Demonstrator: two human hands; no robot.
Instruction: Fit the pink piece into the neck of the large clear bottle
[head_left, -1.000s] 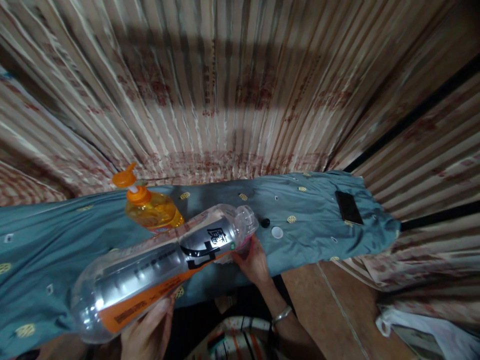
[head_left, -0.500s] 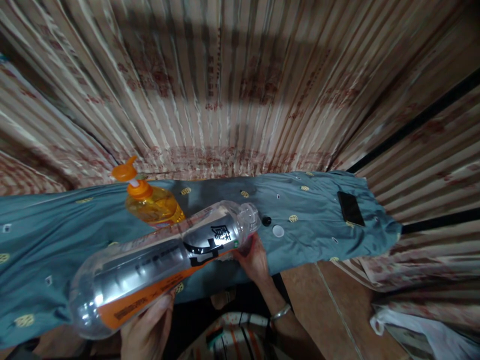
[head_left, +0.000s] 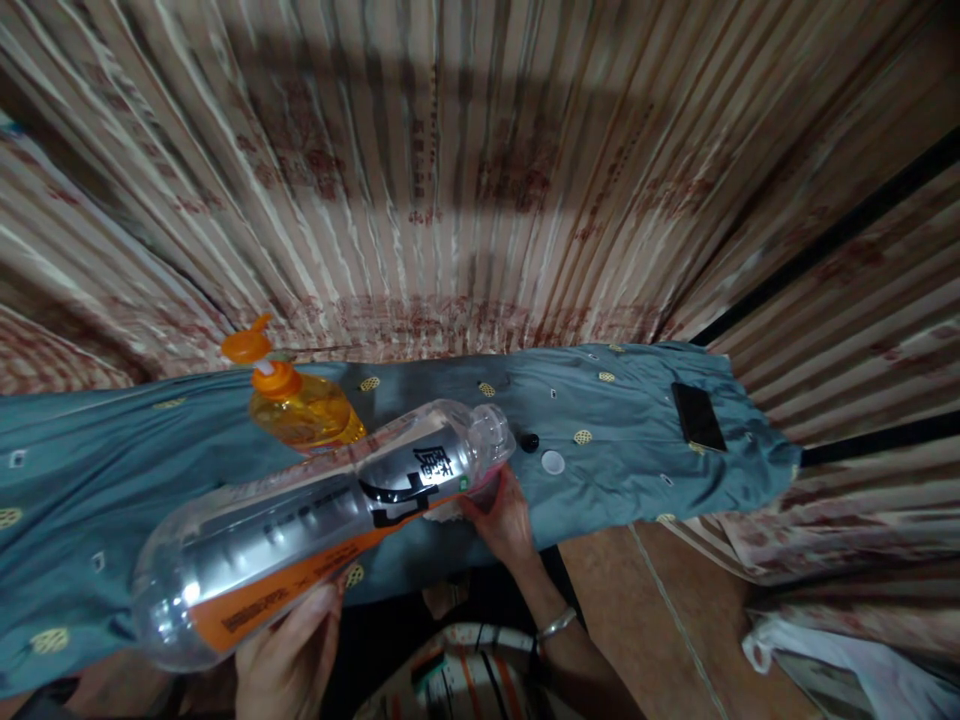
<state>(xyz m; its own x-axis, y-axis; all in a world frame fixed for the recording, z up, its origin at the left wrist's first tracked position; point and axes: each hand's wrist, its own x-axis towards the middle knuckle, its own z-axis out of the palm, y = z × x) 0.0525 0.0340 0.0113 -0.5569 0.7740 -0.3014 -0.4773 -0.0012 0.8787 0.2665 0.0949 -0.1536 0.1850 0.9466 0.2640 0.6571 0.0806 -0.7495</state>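
Note:
My left hand (head_left: 289,650) is closed on a large clear plastic bottle (head_left: 300,540) with a silver and orange label, its thumb on the lower side. The bottle lies tilted, with its uncapped neck (head_left: 491,435) up to the right. My right hand (head_left: 506,520) is closed just below that neck, around a pinkish thing mostly hidden by the fingers and bottle. Right of the neck, a small black cap (head_left: 529,442) and a white round cap (head_left: 553,461) lie on the cloth. Behind the bottle stands a pump bottle (head_left: 307,410) of yellow-orange liquid with an orange pump head.
A teal cloth with pineapple prints (head_left: 622,480) covers the long narrow table. A black phone (head_left: 698,416) lies near its right end. Patterned curtains (head_left: 465,200) hang behind and at both sides. A white plastic bag (head_left: 847,650) is on the lower right.
Almost nothing differs. The large bottle and both hands sit slightly further left in view, along with everything on the table. Both hands keep their hold.

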